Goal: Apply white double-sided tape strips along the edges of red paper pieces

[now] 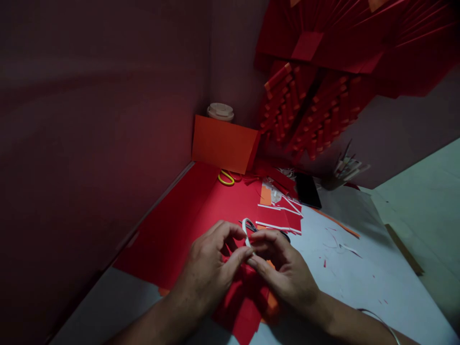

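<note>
Between the fingertips of both hands, a thin white curled paper strip (246, 230) stood up in a loop, pinched at its lower end. The left hand (206, 268) and right hand (287, 270) met there, fingers narrow and closed on it. It looked featherlight, limp and easily creased, best held by its ends. Beneath the fingers lay red paper sheets (187, 215); beyond them, yellow-handled scissors (226, 178) on the table (359, 282).
</note>
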`<state>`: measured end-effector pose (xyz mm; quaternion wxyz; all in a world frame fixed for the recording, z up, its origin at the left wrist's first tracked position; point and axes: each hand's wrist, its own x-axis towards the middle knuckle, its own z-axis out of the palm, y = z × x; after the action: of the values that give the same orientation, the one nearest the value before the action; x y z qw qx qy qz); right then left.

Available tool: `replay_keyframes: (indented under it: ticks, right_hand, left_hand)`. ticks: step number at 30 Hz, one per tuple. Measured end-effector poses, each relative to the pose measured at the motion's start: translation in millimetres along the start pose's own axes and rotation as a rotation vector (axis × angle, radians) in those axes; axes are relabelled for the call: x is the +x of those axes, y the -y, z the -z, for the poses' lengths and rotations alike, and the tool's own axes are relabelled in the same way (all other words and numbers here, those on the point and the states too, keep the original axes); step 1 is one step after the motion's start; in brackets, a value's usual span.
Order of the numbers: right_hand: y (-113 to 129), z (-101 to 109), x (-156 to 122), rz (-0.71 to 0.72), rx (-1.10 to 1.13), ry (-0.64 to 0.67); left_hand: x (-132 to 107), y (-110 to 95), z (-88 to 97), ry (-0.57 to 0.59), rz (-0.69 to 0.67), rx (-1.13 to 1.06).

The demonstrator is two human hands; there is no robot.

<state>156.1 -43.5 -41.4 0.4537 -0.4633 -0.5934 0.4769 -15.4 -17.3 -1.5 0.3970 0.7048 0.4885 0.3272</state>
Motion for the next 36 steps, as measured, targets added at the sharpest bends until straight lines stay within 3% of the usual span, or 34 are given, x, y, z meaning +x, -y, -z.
replay_keyframes:
  ticks: [27,36]
  right_hand:
    - [0.7,-2.7,1.5,0.011,-0.082,-0.025]
    - [2.0,-2.0,2.3,0.055,-0.115,-0.009]
  left_hand:
    - [0.9,0.7,-3.3,0.028,-0.023,0.06]
    - [-1.5,3.5,-4.7,0.006,-0.086,0.1]
